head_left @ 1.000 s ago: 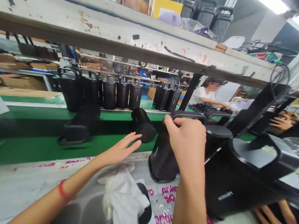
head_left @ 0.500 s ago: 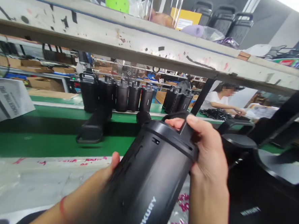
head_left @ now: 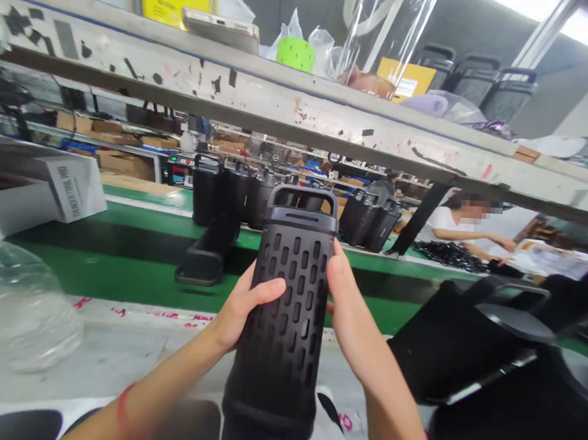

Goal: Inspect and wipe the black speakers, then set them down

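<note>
Busy line under bright strip lights, a scuffed shelf (head_left: 281, 106) running across the top and a green conveyor belt (head_left: 136, 267) below it. Out on the left, a white box (head_left: 71, 186) sits past the belt, and a blurred plastic bottle (head_left: 14, 302) stands on the bench (head_left: 117, 342), not far from the left forearm. That's one to watch: a wide swing that way could knock it over.

Center of the action, the left hand (head_left: 246, 310) is closed around a black speaker (head_left: 282, 325), thumb across the perforated grille. The speaker is upright, tipped only slightly, and held up in front of the belt, its base low over the bench. The right hand (head_left: 351, 310) wraps the other side, fingers out of sight behind it. Neither hand is on the top handle (head_left: 303, 197), so the grip rests on the casing alone, and a slip there could drop the speaker.

Further right, more black speakers (head_left: 470, 343) crowd the bench close by, so a careless turn could clip them. Beyond the belt, a co-worker (head_left: 448, 226) works beside a heap of black cables (head_left: 451, 256).
</note>
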Tool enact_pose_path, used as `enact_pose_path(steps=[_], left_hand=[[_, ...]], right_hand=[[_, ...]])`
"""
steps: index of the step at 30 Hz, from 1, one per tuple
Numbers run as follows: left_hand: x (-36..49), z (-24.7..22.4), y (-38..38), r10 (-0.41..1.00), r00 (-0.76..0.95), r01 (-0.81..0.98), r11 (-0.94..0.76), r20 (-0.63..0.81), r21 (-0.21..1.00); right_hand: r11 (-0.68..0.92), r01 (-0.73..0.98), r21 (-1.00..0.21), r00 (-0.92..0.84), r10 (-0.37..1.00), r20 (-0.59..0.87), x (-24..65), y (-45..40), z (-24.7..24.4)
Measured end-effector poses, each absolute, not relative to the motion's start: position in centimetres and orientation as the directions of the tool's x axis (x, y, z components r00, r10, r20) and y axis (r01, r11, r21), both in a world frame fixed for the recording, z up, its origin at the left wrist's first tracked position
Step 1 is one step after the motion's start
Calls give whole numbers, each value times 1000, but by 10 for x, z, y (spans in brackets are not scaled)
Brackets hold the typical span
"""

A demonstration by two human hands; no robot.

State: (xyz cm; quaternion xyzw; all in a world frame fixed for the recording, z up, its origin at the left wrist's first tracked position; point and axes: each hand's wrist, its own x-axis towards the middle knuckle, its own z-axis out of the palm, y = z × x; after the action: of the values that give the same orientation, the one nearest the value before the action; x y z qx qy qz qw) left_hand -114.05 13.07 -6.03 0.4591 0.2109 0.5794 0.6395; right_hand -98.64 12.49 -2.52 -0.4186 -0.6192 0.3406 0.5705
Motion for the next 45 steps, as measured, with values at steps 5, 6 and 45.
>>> enact_pose_path(steps=[5,6,45], left_hand=[[-1142,-50,116,933,110,-481,-253,344,840],[-1140,-48,113,912,118,-485,-293,393,824],[-1139,-39,101,912,392,-389,47,119,920]], right_hand=[[454,190,-870,111,871,479,-1008,110,-24],[470,177,-864,143,857,496,-1009,105,-23],[176,-385,-906,2,982,190,-984,136,-22]])
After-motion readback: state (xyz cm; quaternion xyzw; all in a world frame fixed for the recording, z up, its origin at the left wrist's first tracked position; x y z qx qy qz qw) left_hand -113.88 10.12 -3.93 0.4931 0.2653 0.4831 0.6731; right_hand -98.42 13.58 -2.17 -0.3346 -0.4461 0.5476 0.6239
